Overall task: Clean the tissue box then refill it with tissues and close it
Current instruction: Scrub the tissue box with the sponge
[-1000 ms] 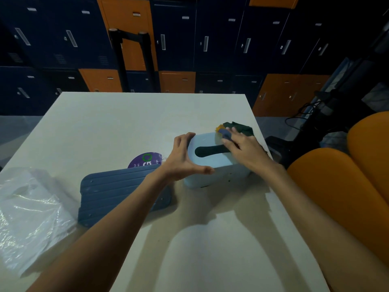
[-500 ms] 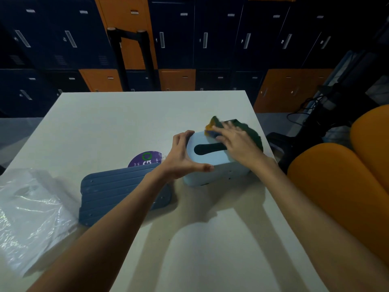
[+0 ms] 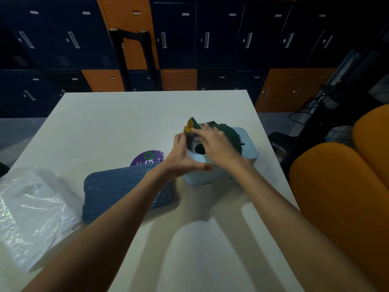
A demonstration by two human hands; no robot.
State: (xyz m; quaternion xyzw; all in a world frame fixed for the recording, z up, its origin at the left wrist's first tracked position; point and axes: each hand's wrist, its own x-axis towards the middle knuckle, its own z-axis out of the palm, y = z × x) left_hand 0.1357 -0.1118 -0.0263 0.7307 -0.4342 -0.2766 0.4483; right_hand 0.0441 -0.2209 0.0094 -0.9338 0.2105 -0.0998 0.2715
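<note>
A light blue tissue box (image 3: 248, 150) with a dark slot in its top stands near the right edge of the white table (image 3: 117, 127). My left hand (image 3: 181, 159) grips its near left corner, thumb along the front and fingers on the left side. On the box top my right hand (image 3: 214, 142) presses a dark green cloth (image 3: 225, 128) with an orange and blue edge, fingers spread flat over it. The cloth covers most of the slot. A clear plastic pack of white tissues (image 3: 31, 209) lies at the table's left edge.
A dark blue ribbed lid (image 3: 113, 190) lies flat left of the box, partly under my left forearm, with a round purple label (image 3: 147, 158) behind it. Orange chairs (image 3: 341, 186) stand close on the right. Blue and orange lockers (image 3: 189, 39) fill the background.
My right hand has slid the cloth leftward across the box top, from the far right corner to over the slot. My left hand has kept its hold on the box.
</note>
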